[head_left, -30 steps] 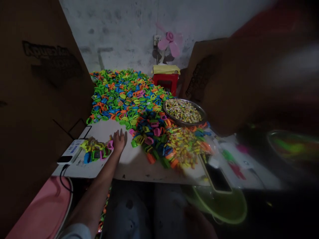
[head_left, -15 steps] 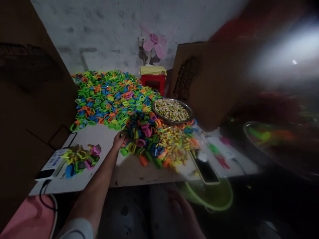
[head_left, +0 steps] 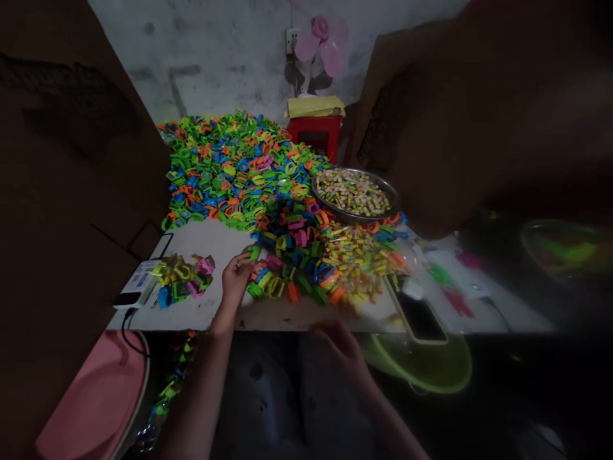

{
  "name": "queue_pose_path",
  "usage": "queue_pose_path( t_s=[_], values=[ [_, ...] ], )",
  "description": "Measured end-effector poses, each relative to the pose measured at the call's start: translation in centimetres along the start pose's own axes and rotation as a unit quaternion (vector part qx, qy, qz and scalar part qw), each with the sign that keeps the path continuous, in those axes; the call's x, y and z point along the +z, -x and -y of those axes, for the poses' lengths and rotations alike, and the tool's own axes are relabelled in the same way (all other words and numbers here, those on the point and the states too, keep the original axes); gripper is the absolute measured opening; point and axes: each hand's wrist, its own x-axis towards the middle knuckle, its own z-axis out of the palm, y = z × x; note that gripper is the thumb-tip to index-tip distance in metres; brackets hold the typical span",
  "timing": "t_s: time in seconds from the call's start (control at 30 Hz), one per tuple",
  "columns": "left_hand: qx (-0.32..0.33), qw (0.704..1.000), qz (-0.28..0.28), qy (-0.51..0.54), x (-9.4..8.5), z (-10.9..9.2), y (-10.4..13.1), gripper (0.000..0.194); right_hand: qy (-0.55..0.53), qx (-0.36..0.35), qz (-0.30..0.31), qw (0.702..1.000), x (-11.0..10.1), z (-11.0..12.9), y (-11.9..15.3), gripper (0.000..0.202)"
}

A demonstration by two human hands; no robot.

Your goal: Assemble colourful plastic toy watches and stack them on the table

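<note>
My left hand (head_left: 235,278) is closed, its fingertips pinching a green plastic toy watch (head_left: 253,253) just above the board. Beside it lies a nearer heap of toy watches (head_left: 272,285) in yellow, blue, orange and green. My right hand (head_left: 342,345) is low at the board's front edge, below the loose yellow candies (head_left: 357,255); it is dark and smeared, so its fingers cannot be made out. A small group of toy watches (head_left: 184,278) lies left of my left hand.
A large pile of toy watches (head_left: 230,169) reaches the wall. A metal bowl (head_left: 393,207) of small candies stands right of it, near a red stool (head_left: 334,144). A phone (head_left: 424,319) overhangs the front edge above a green basin (head_left: 460,377). Cardboard boxes (head_left: 62,211) flank the board.
My right hand has risen from below to the board's front edge. My left hand still pinches a green piece, drawn a little clear of the heap. The view has shifted.
</note>
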Motion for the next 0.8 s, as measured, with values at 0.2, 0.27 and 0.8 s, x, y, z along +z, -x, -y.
queue_pose_path(
  t_s=[0.2, 0.27, 0.8],
  values=[
    [0.016, 0.992, 0.120, -0.020, -1.6, -6.1, 9.5, 0.037, 0.083, -0.063, -0.021, 0.994, 0.9, 2.9, 1.6, 0.037],
    [-0.005, 0.981, 0.193, 0.006, -1.3, -7.1, 13.1, 0.034, 0.107, -0.083, -0.012, 0.991, 1.4, 4.4, 2.1, 0.037],
    [-0.179, 0.932, 0.279, 0.148, -1.0, -9.7, 18.3, 0.060, 0.205, -0.134, 0.127, 0.961, 0.7, 7.4, 5.7, 0.044]
  ],
)
